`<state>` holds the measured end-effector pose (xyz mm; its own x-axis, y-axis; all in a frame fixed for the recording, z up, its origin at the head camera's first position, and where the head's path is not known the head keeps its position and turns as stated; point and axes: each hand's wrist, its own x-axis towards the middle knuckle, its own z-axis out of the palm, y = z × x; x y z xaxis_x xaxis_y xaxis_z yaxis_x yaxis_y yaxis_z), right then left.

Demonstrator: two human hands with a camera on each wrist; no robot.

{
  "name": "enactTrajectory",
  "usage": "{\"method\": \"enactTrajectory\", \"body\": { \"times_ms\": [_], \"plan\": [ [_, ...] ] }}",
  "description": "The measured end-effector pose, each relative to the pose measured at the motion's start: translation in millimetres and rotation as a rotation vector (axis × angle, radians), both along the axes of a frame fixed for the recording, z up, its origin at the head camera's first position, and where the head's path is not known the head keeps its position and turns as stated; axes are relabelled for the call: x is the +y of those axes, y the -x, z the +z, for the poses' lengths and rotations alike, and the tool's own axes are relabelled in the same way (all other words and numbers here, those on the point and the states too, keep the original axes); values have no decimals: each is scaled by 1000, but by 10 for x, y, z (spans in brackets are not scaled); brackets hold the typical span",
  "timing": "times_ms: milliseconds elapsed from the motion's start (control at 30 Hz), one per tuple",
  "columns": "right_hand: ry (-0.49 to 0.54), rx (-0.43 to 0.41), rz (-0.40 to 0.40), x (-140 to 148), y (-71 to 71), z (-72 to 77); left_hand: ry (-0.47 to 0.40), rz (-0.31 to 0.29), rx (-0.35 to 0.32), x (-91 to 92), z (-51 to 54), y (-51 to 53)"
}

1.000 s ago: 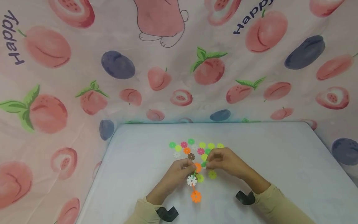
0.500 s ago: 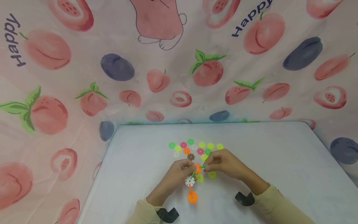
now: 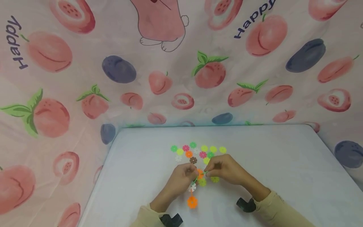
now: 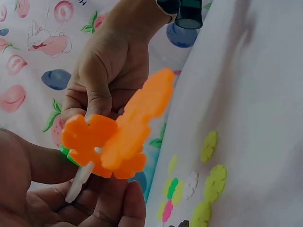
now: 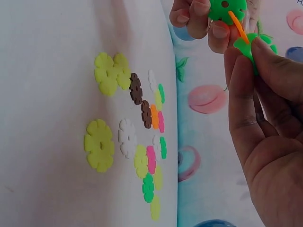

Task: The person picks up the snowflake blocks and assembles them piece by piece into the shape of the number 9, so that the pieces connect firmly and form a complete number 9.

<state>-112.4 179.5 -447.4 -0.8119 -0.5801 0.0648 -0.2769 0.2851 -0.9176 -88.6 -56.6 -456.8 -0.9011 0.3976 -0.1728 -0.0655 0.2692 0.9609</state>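
Notched discs (image 5: 246, 48) in L/R hands (image 3: 180, 180) (image 3: 227, 170), others (image 5: 99, 156) on tbl (image 3: 269, 151)

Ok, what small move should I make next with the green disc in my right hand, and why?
Probably press the green disc further onto the orange disc: your right hand pinches it at that disc's edge, while your left hand holds the other green disc at the opposite end. I can't tell how firmly they fit.

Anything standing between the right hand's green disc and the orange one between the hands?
Nothing visible: in the right wrist view, the green disc pinched by the right hand appears to touch the orange disc.
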Motion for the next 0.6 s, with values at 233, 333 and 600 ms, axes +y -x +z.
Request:
{"method": "enactTrajectory", "body": {
  "times_ms": [233,333,600],
  "plan": [
    [-27,13,-21,-16,11,-34,-23,-4,-5,-10,-12,31],
    [-24,-6,-26,-13,16,-42,-77,-21,-47,-25,-23,47],
    [7,-95,-17,26,44,-94,-140,-70,-97,-55,-58,57]
  ]
}}
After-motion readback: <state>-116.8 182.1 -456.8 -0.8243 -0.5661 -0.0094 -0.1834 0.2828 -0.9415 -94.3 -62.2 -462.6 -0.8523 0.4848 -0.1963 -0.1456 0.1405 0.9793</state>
